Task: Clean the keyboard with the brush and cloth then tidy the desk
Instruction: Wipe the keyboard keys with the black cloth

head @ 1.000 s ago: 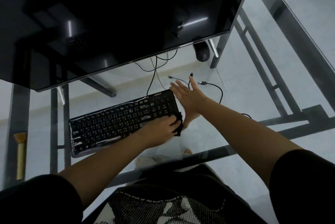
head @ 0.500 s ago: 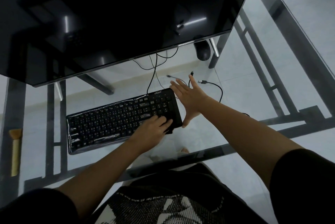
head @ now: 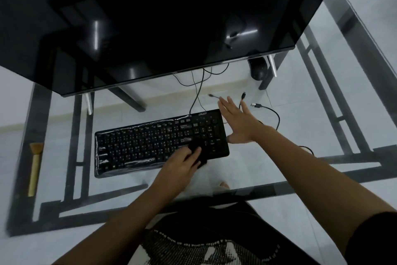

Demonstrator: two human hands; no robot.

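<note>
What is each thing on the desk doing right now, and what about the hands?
keyboard: flat on the glass desk
black cloth: pressed on the keys
left hand: grip shut on the cloth
right hand: open, steadying the keyboard's end
brush: lying unused
monitor: dark
USB cable: unplugged

Keyboard [head: 150, 142]: black, full-size, flat on the glass desk, glossy film over its main key block, number pad bare. Its right end lies against my open right hand [head: 238, 123].

Cloth [head: 198, 153]: dark, bunched, pressed by my left hand [head: 182, 164] onto the keyboard's near edge beside the number pad.

Brush [head: 35, 168]: pale handle, tan bristles pointing away, lying far left of both my hands, untouched.
</note>
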